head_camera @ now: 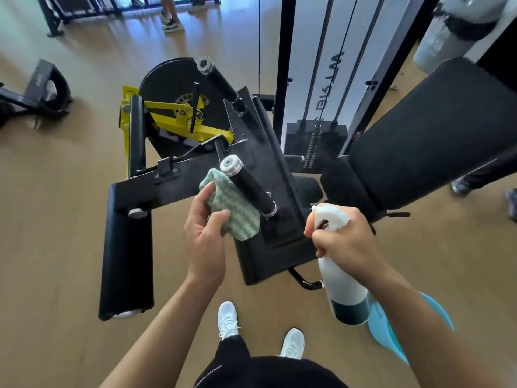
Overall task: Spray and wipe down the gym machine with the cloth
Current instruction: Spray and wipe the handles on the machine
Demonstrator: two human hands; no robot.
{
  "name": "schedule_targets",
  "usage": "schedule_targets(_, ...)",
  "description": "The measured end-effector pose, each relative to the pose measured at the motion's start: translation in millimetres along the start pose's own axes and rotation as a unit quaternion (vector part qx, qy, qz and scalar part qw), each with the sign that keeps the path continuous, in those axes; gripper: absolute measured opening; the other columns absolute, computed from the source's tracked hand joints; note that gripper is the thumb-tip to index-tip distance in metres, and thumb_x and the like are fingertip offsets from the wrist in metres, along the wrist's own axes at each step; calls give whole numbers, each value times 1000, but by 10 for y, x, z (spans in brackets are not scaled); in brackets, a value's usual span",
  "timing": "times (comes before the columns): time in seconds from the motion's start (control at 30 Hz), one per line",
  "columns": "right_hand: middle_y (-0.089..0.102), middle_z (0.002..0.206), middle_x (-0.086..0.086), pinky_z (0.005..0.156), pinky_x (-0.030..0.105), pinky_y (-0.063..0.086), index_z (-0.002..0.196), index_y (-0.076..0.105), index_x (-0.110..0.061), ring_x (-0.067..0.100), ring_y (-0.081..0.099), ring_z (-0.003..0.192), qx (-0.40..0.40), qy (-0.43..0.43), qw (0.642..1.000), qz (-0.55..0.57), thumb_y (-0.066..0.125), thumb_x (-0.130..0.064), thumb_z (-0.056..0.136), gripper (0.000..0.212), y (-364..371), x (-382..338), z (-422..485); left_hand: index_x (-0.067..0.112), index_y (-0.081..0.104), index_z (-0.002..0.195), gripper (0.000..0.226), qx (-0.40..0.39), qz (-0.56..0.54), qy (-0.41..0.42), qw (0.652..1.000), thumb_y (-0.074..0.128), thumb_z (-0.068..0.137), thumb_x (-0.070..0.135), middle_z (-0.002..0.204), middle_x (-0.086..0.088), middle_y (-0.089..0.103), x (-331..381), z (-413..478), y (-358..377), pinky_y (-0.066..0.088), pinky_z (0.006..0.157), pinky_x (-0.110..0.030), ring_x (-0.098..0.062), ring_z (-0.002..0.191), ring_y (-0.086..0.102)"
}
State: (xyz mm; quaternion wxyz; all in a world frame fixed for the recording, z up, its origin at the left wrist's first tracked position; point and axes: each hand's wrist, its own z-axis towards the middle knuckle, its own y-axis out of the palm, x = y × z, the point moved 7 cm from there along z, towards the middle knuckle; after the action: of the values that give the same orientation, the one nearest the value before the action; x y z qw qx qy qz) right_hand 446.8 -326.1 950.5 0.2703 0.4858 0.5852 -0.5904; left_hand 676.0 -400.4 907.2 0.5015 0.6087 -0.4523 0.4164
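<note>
My left hand [205, 233] pinches the soft, light cloth [233, 203] at mid-frame beside the stiff handle [249, 186]; my right hand [344, 236] grips the bottle [342, 287], likely slippery, by its neck.

Pale wooden floor [56, 205] spreads around, daylight gleaming on it far beyond the left hand [205, 233], near a black frame [51, 22].

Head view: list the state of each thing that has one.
cloth, bunched, beside the machine handle.
spray bottle, tilted, nozzle toward that handle.
left hand, grips the cloth.
right hand, grips the spray bottle.
machine handle, wet or dry: cannot tell.
</note>
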Motion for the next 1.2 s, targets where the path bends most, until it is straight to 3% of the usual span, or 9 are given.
schedule_targets(0.2, 65, 72, 7, 53, 17, 49, 77, 72, -8, 10, 60, 54, -22, 27, 999, 13, 59, 16, 73, 27, 126, 200, -152, 21, 56, 142, 41, -29, -124, -20, 992, 30, 110, 18, 141, -9, 63, 115, 112, 212, 53, 102, -42, -21, 119, 64)
schedule_targets(0.3, 63, 66, 8, 52, 22, 49, 75, 71, -10, 13, 58, 50, -21, 31, 999, 39, 57, 8, 66, 24, 200, 259, -197, 19, 52, 142, 47, -38, -125, -34, 991, 27, 108, 2, 142, -10, 62, 13, 182, 300, 53, 103, -42, -25, 125, 62)
schedule_targets(0.43, 62, 69, 7, 50, 25, 47, 71, 68, -11, 16, 56, 49, -3, 35, 998, 57, 53, 2, 60, 22, 267, 254, -174, 7, 44, 145, 57, -106, -6, 16, 994, 38, 94, -18, 136, -24, 58, -165, 191, 397, 48, 109, -53, -32, 121, 58)
schedule_targets(0.57, 60, 66, -3, 50, 21, 45, 74, 67, -7, 12, 54, 50, -2, 39, 997, 72, 54, 2, 62, 20, 319, 236, -143, 5, 51, 132, 47, -179, 111, 32, 977, 50, 90, -16, 118, -17, 64, -380, 160, 454, 51, 98, -48, -26, 108, 61)
schedule_targets(0.73, 62, 73, 3, 53, 23, 48, 78, 67, -6, 13, 57, 52, 6, 23, 998, 59, 56, 17, 75, 26, 319, 251, -133, 11, 57, 123, 41, -238, 135, 26, 962, 66, 88, -9, 112, -9, 70, -341, 243, 467, 55, 93, -35, -20, 106, 67)
schedule_targets(0.83, 59, 68, -4, 52, 19, 47, 78, 67, -4, 11, 55, 52, 9, 22, 997, 69, 56, 19, 75, 26, 333, 254, -157, 18, 60, 114, 35, -225, 155, 34, 961, 73, 90, -4, 101, 13, 73, -277, 251, 497, 54, 87, -24, -8, 98, 69)
schedule_targets(0.97, 57, 60, -8, 52, 19, 45, 78, 68, -5, 10, 52, 51, 14, 37, 995, 89, 54, 20, 75, 29, 344, 322, -203, 20, 62, 101, 28, -151, 182, 63, 970, 81, 86, 6, 89, 17, 72, -123, 317, 509, 56, 80, -27, -5, 87, 70)
schedule_targets(1.1, 59, 64, -3, 54, 22, 49, 77, 68, -8, 12, 56, 52, 18, 36, 995, 92, 54, 20, 76, 32, 335, 340, -232, 12, 63, 123, 39, -121, 86, 110, 983, 78, 87, 12, 105, 2, 69, 285, 445, 465, 58, 92, -39, -15, 99, 69)
schedule_targets(1.2, 60, 63, -9, 54, 20, 48, 78, 68, -9, 12, 57, 52, 18, 30, 995, 92, 55, 19, 77, 31, 356, 315, -231, 4, 56, 130, 43, -194, -19, 84, 977, 66, 98, 30, 108, -15, 65, 503, 555, 527, 57, 89, -44, -23, 100, 66)
